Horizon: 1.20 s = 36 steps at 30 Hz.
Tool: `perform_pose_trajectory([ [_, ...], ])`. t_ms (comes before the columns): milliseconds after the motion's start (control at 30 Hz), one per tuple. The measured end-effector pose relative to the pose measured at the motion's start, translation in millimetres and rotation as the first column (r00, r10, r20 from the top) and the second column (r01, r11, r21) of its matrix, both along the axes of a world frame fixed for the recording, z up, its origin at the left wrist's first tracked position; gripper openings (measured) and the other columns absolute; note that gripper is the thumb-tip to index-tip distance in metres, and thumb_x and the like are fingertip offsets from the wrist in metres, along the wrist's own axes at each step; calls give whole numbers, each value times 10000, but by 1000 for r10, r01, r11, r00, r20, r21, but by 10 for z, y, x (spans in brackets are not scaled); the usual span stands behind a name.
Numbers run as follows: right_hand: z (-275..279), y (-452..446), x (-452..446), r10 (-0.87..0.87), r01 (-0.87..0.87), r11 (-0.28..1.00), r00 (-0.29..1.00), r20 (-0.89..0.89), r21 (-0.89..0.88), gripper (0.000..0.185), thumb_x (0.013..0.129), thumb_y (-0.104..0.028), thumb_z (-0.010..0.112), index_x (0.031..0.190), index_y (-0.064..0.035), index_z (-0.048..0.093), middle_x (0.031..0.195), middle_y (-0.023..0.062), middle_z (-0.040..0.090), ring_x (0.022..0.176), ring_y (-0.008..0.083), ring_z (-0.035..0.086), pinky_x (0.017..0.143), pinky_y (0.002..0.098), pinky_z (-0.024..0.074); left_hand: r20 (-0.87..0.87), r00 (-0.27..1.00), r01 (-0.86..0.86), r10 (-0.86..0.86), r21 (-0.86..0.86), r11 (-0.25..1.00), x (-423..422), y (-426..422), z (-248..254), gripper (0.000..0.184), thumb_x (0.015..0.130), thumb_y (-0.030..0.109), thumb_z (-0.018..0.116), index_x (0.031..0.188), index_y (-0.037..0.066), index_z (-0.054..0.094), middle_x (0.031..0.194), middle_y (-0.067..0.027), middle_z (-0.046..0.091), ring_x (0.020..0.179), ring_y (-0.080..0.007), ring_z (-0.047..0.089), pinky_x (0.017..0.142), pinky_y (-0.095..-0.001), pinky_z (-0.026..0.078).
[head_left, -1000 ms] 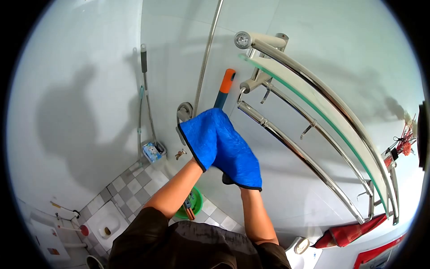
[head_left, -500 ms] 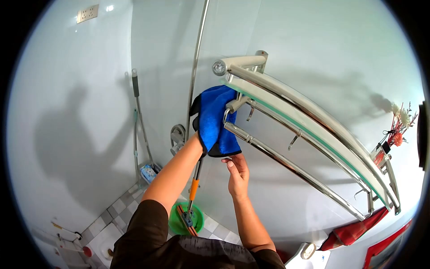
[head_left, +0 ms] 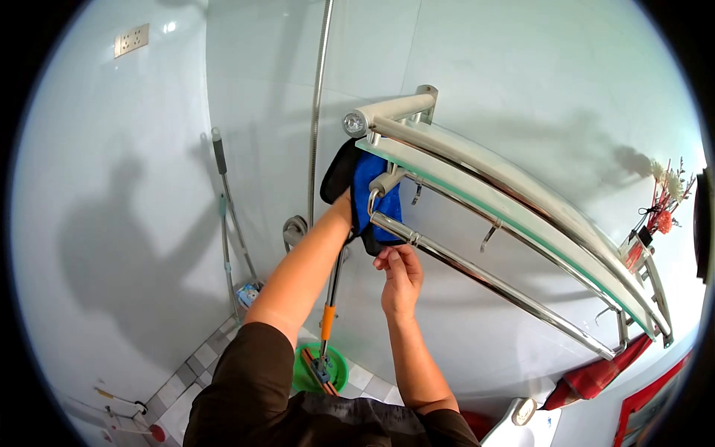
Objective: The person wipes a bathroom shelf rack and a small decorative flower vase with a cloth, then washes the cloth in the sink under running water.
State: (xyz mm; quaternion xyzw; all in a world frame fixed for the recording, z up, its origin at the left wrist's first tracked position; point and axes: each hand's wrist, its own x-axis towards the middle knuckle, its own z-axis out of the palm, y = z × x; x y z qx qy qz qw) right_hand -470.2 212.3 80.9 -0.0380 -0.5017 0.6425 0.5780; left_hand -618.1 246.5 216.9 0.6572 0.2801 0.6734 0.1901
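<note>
a fuzzy bright blue cloth with black edging [head_left: 366,177] hangs bunched at the left end of a curved rack of chrome tubes and glass [head_left: 514,205], partly behind its metal fittings. the left hand is hidden by the cloth (its state can't be told). the bare right hand [head_left: 402,279] has bent fingers drawn together by the black lower edge; whether they pinch it is unclear. below, a slim metal pole with an orange sleeve [head_left: 328,322] meets a round green basin [head_left: 341,365].
</note>
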Motion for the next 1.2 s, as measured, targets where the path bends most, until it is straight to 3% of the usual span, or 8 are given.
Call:
perform_pose_trajectory([
  [133,-24,-44,8,12,-12,998,1000,7,-54,100,893,-98,518,918,-6,547,828,65,583,718,145,539,665,271,413,25,992,-124,122,271,955,47,389,-491,415,913,69,462,1318,24,386,1240,-96,498,1141,-192,479,957,-302,382],
  [233,-21,-68,86,-3,3,998,1000,2,-70,88,894,-91,506,903,-11,541,822,60,581,712,141,537,658,265,412,-131,915,-374,382,84,924,-46,813,-827,367,908,92,476,1266,26,437,1207,-112,515,1106,-194,503,959,-322,370],
  [333,-48,-80,147,-30,30,995,1000,-4,-93,89,896,-88,493,912,-19,546,813,54,577,698,140,536,652,261,415,85,916,-402,393,219,889,313,66,-416,148,844,165,529,928,47,563,849,-53,577,765,-132,528,712,-295,431],
  [467,-74,-111,179,-24,26,995,999,25,-96,95,887,-72,478,920,-25,554,796,51,577,685,141,537,638,257,417,-125,464,-790,877,390,473,372,-117,-369,196,836,226,549,755,47,558,676,-20,525,621,-130,505,639,-299,434],
  [567,-117,-125,155,0,2,993,1000,15,-117,99,876,-51,465,901,-25,558,794,53,577,683,140,537,626,256,417,343,857,-422,384,42,906,567,-419,-257,175,868,232,546,823,64,564,726,4,529,659,-106,510,630,-248,430],
  [733,-176,-127,115,40,-40,988,999,-1,-150,108,870,-35,453,881,-21,559,794,58,575,683,148,539,634,267,430,674,731,-64,107,-88,994,579,-697,-223,140,885,141,513,946,41,589,770,5,546,697,-104,529,653,-238,446],
  [800,-186,-133,72,53,-53,984,999,-5,-170,111,872,-34,450,877,-20,560,793,59,574,683,151,540,641,270,434,-100,580,-797,808,137,589,664,-948,-98,184,847,94,527,992,1,592,792,-35,577,717,-126,550,677,-258,458],
  [1200,-79,-154,13,145,-147,982,989,-31,-115,131,885,-65,485,962,6,565,823,43,561,697,129,530,647,245,401,-314,842,-496,439,-131,858,127,-584,272,223,764,84,559,970,2,574,874,-187,590,791,-278,584,664,-318,450],
])
